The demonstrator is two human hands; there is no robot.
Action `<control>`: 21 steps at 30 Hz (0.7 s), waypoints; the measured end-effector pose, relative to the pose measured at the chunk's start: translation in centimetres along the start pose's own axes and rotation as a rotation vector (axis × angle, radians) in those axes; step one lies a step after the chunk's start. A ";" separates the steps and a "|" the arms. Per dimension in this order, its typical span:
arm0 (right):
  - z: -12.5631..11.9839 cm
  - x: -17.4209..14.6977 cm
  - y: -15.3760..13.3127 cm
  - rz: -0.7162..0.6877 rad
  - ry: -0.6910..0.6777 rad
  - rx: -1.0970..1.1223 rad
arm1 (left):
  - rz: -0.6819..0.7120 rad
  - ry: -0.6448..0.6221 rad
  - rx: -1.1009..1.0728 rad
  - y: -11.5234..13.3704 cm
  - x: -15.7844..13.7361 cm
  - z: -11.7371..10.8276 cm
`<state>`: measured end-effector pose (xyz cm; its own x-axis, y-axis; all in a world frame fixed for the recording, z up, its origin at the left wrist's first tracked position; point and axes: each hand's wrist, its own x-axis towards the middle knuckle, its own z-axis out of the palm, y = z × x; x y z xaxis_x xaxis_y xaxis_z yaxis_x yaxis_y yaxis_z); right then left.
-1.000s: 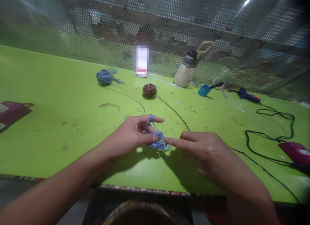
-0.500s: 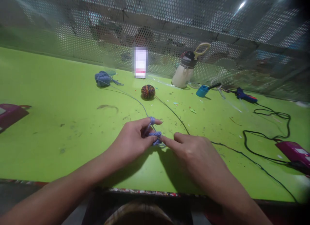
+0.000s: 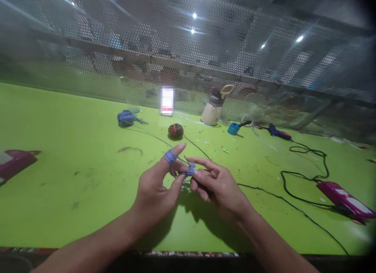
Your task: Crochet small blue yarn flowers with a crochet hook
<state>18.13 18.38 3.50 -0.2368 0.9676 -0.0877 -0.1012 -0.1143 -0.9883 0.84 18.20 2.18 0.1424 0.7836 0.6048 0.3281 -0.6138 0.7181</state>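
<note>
Just above the table, my left hand (image 3: 157,188) pinches a small looped piece of blue yarn work (image 3: 190,169) between thumb and finger. Blue yarn is wound several times around its raised index finger. From the right, my right hand (image 3: 219,183) grips the same piece with thumb and fingertips. A thin dark tip shows above the piece; whether it is a hook, I cannot tell. A strand leads back from the piece to the blue yarn ball (image 3: 126,118) at the left rear. Beyond my hands sits a multicolored yarn ball (image 3: 176,131), its dark strand trailing right.
Along the perforated metal screen (image 3: 141,65) stand a lit phone (image 3: 167,101), a whitish bottle (image 3: 212,111) and a small blue pot (image 3: 234,128). A glue gun (image 3: 280,132) lies to the right. Magenta boxes (image 3: 342,196) rest at both sides of the green table (image 3: 96,179).
My view has tilted up. The left index finger has lifted, while the right hand has turned from a pointing finger pressed on the piece to a thumb-and-finger grip.
</note>
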 end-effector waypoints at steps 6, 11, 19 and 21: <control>0.0 -0.6 -0.1 -0.064 0.028 -0.042 | -0.312 0.032 -0.387 1.4 0.8 0.1; -0.6 -1.0 0.2 -0.404 0.107 -0.498 | -0.564 -0.016 -0.620 2.1 1.7 -0.4; -1.5 -1.2 0.4 -0.907 0.147 -1.134 | -0.646 -0.026 -0.568 2.4 2.1 -1.0; -1.4 -1.3 0.4 -0.922 0.169 -1.223 | -0.654 -0.018 -0.518 2.4 2.2 -1.0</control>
<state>19.76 17.41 3.00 -0.4217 0.6194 0.6623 0.7024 0.6850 -0.1934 1.00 18.31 5.57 0.0886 0.9960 0.0087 -0.1209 0.0021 0.9927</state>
